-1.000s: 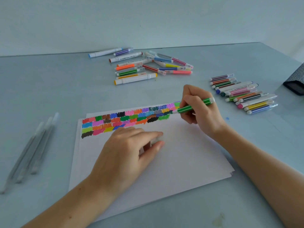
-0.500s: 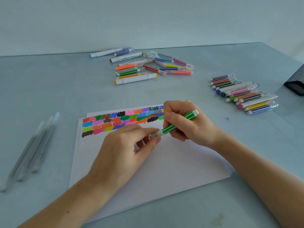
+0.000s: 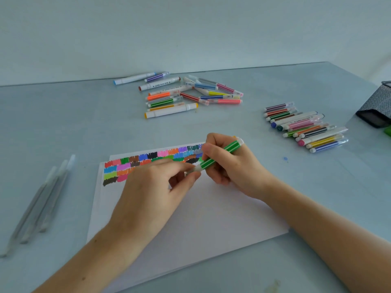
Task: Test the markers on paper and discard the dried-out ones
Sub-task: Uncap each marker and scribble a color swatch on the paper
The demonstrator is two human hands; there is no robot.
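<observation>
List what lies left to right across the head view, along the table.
Clear pens → paper → left hand → green marker → right hand → row of markers → mesh holder.

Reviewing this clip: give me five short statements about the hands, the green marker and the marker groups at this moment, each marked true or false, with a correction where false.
1. The right hand grips the green striped marker. True.
2. The left hand lies flat on the paper, away from the marker. False: its fingertips pinch the marker's lower, pale end.
3. Colour swatches fill the paper's top edge. True.
4. The markers at the right are scattered at all angles. False: they lie side by side, roughly parallel.
5. The pale pens at the left lie on the paper. False: they lie on the table, beside the paper.
</observation>
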